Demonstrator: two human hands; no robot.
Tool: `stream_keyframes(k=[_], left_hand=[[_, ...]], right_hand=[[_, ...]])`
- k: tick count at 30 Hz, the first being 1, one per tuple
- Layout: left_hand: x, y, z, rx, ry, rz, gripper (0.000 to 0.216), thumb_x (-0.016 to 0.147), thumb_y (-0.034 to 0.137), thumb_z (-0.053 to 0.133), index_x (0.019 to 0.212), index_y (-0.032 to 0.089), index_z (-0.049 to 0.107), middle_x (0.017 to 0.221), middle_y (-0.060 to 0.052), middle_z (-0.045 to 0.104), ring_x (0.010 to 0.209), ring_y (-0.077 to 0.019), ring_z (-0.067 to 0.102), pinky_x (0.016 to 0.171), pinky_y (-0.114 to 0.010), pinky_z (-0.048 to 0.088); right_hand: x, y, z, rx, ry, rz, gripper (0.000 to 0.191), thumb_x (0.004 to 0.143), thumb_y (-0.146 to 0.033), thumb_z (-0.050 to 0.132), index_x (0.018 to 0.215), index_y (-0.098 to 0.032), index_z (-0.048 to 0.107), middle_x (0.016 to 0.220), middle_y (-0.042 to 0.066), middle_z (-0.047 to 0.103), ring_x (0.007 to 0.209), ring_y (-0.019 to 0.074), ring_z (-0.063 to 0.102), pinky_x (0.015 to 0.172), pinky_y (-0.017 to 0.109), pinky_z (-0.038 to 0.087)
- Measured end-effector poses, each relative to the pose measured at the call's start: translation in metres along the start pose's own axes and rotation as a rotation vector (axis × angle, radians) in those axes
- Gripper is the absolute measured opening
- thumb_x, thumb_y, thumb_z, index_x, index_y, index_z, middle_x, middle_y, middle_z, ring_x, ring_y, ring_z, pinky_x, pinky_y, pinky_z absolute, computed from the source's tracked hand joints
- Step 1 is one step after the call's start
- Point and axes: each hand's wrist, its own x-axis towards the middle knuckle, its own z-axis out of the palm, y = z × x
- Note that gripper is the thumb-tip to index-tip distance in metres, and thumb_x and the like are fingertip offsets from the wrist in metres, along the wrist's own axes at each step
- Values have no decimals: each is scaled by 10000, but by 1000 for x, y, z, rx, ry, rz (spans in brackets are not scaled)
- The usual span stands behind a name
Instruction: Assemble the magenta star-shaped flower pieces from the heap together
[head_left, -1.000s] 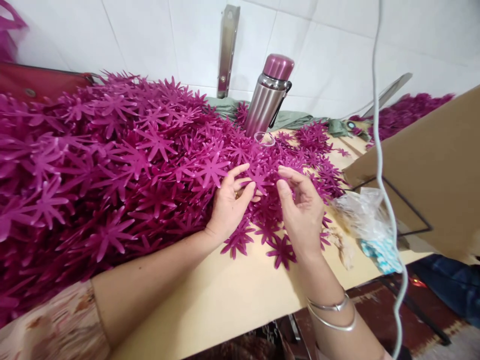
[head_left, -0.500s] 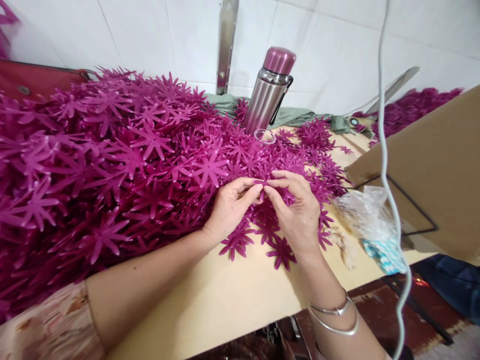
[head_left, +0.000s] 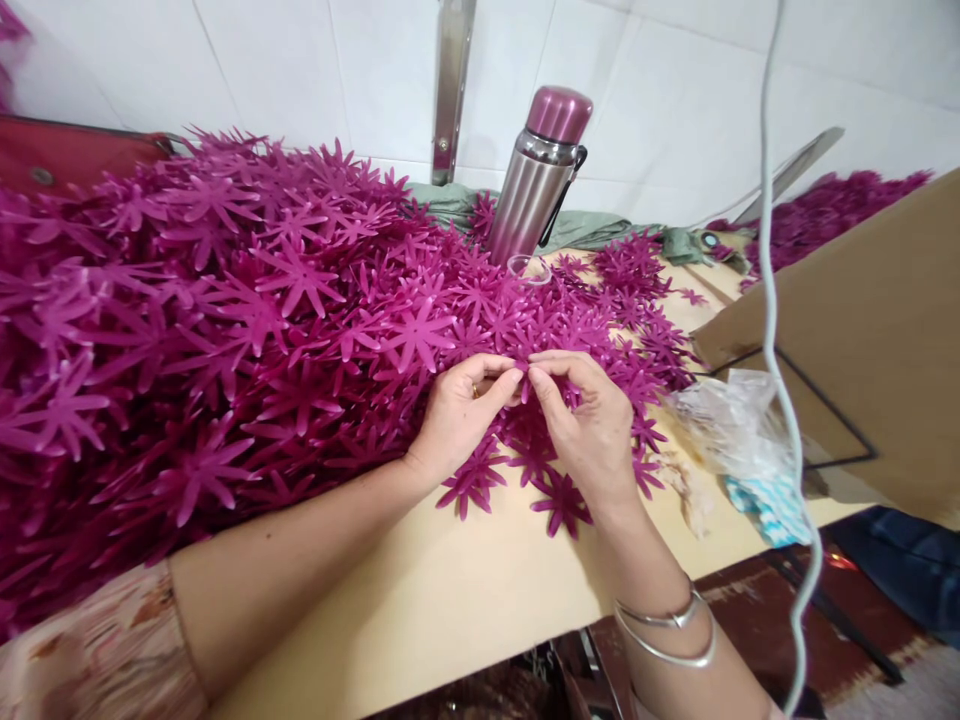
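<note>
The purple flower piece (head_left: 524,380) lies between the left hand (head_left: 459,410) and right hand (head_left: 591,425), neither nearer, each grip pinching it above the desk (head_left: 450,590), inward of the near edge, long axis unclear.

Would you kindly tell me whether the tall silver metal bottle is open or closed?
Closed: the bottle has its shiny magenta cap on top, covering the mouth.

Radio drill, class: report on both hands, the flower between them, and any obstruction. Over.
Left hand and right hand pinching at fingertips. Flower between them, mostly hidden. Cable hangs to the right, clear of both hands.
</note>
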Motion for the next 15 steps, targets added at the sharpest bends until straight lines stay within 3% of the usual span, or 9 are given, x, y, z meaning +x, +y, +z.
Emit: stream_keyframes(k=[15], left_hand=[[-2, -3, -1, 96, 5, 43, 135, 899, 295, 722, 957, 173, 722, 889, -9, 740, 779, -114, 674, 777, -233, 554]], right_hand=[[-3, 3, 3, 7, -12, 39, 103, 968, -234, 634, 904, -241, 714, 939, 39, 753, 928, 211, 703, 902, 368, 547]])
